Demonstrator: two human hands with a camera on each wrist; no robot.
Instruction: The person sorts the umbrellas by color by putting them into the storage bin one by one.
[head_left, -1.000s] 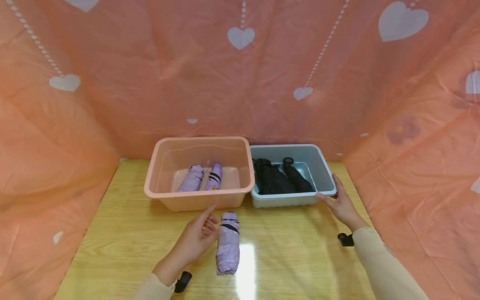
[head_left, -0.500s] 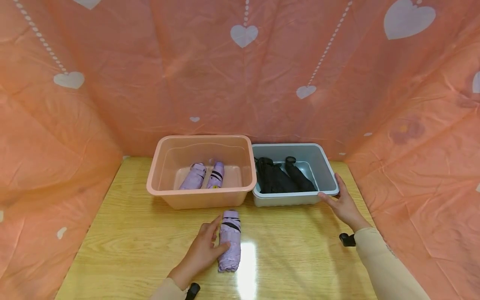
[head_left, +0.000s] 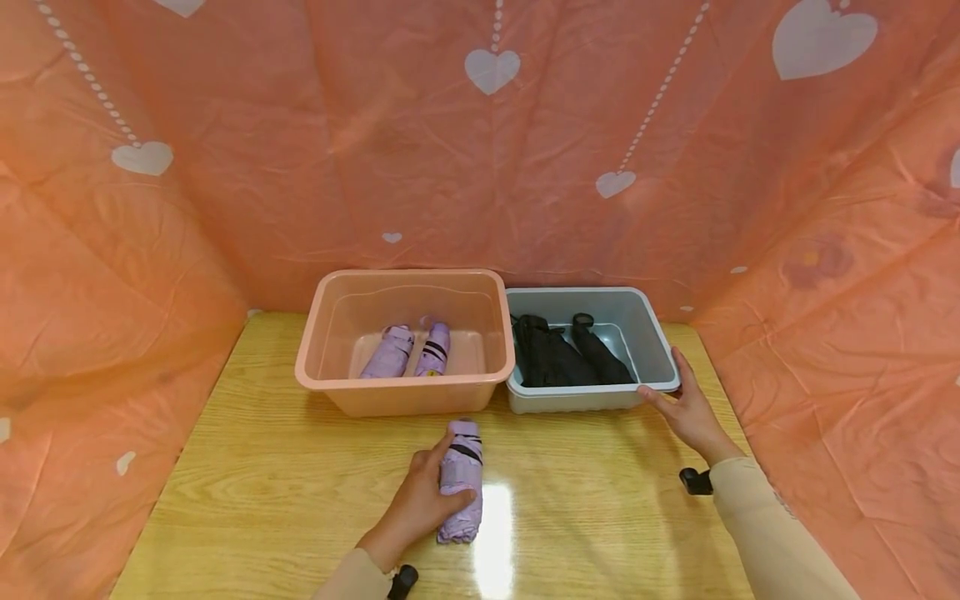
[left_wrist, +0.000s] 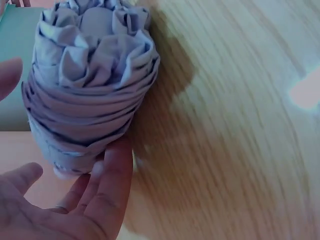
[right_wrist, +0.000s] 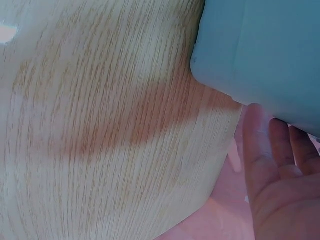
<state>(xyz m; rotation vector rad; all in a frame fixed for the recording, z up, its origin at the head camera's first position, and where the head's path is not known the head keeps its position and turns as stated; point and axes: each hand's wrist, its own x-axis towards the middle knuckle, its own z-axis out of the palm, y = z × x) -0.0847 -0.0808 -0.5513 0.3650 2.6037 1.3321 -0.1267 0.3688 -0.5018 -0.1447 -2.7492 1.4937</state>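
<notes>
A folded lilac umbrella (head_left: 463, 467) with black bands lies lengthwise on the wooden table, its capped end toward the bins. My left hand (head_left: 423, 500) grips it from the left, the thumb across its top and the other fingers along its far side. In the left wrist view the umbrella (left_wrist: 95, 95) shows its gathered cloth end, with fingertips against its side. My right hand (head_left: 690, 417) rests at the front right corner of the grey bin (head_left: 585, 400), thumb at the front rim and straight fingers along the side. The right wrist view shows its fingers (right_wrist: 260, 145) reaching the bin's wall.
A peach bin (head_left: 405, 396) stands left of the grey one and holds two lilac umbrellas (head_left: 390, 352). Black folded umbrellas (head_left: 558, 358) lie in the grey bin. An orange cloth (head_left: 375, 167) with white hearts hangs behind and at both sides of the table (head_left: 247, 467).
My left hand has moved right and come onto the lilac umbrella, its thumb now over it and its fingers closing round. The right hand stays at the grey bin's corner.
</notes>
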